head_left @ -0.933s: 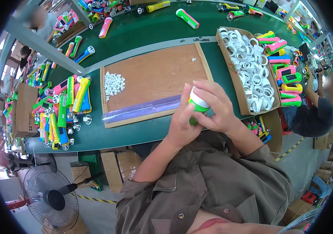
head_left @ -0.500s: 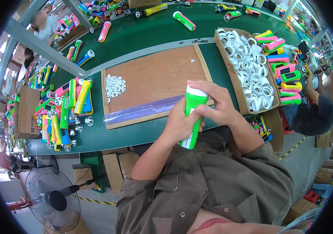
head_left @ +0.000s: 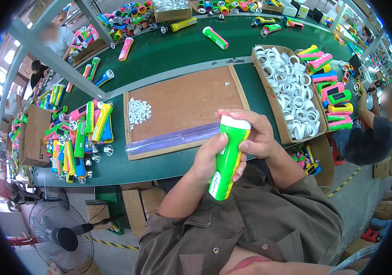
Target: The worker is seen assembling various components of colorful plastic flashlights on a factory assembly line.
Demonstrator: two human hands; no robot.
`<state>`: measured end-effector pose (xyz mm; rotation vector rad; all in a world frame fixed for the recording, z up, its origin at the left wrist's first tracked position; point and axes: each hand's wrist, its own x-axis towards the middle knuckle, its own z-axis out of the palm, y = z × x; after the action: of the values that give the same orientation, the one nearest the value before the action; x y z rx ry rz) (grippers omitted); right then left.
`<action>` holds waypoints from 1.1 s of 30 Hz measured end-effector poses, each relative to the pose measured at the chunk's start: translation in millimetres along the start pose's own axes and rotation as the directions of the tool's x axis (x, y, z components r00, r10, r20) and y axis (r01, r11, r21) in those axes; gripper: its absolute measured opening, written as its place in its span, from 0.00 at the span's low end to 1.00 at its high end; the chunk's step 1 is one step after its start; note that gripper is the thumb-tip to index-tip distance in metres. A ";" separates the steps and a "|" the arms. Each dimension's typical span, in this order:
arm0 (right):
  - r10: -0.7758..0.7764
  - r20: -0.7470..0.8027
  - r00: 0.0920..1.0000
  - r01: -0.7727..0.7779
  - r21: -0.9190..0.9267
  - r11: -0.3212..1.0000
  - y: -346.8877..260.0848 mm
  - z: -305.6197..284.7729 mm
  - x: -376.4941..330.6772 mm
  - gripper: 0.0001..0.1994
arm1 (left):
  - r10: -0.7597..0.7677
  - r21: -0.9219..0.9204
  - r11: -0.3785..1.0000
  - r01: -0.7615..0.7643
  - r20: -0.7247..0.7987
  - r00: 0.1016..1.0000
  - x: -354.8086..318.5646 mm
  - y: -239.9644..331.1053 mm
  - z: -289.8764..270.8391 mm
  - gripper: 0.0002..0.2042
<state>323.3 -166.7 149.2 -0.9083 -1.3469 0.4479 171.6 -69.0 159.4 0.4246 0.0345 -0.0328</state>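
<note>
Head view: both hands are gripping a green flashlight (head_left: 229, 158) upright above the worktop (head_left: 177, 50) edge. Left hand (head_left: 209, 156) fingers are wrapping its body; right hand (head_left: 255, 135) fingers are curling round the white head. Brown board (head_left: 182, 103) is lying just behind.

Worn on the head, looking steeply down and forward over chest and forearms. Close to the left hand (head_left: 212, 158) and right hand (head_left: 255, 137), both near frame centre. Beyond the hands, the green bench (head_left: 177, 59) curving with the fisheye; below the left hand, floor and a fan (head_left: 63, 236).
</note>
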 end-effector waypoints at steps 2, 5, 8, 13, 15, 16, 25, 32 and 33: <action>0.006 0.027 1.000 -0.006 -0.012 1.000 0.9 -1.1 5.9 0.27 | 0.092 0.244 0.964 -0.102 0.052 0.994 0.5 1.1 -7.8 0.28; -0.051 0.079 0.996 0.041 0.125 0.991 7.5 -9.2 19.2 0.28 | 0.209 0.472 0.848 -0.240 0.119 0.971 3.6 3.7 -5.0 0.27; -0.141 0.237 0.961 0.051 0.349 0.936 13.0 -18.3 34.0 0.33 | 0.281 0.561 0.785 -0.263 0.056 0.958 1.3 4.2 0.3 0.25; 0.211 0.094 0.973 -0.229 0.296 0.927 -22.5 -29.2 65.9 0.38 | 0.339 0.732 0.634 -0.250 0.027 0.940 0.9 11.3 1.3 0.22; 0.401 0.047 0.915 -0.403 0.042 0.914 -37.8 -26.3 76.4 0.39 | 0.369 0.799 0.554 -0.234 0.016 0.929 0.6 11.1 -1.1 0.21; 0.405 0.040 0.914 -0.406 0.043 0.913 -43.4 -23.3 79.1 0.39 | 0.494 0.939 0.202 -0.278 0.148 0.857 4.3 11.6 -5.1 0.22; 0.567 0.362 0.739 -0.423 -0.405 0.810 -26.0 -15.4 89.7 0.29 | 0.543 0.985 -0.066 -0.159 0.169 0.822 20.0 22.0 -2.6 0.17; 0.490 0.505 0.711 -0.576 0.018 0.817 -23.2 -16.2 88.1 0.30 | 0.100 0.397 0.915 -0.069 -0.058 0.993 10.5 22.5 14.5 0.19; 0.489 0.508 0.709 -0.577 0.018 0.817 -21.9 -16.7 89.7 0.30 | 0.233 0.689 0.719 -0.089 -0.118 0.965 14.2 21.2 14.3 0.19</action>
<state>353.3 -118.0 223.6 -1.0795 -1.4394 1.3093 186.9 -55.9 180.6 1.1772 0.1871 0.1808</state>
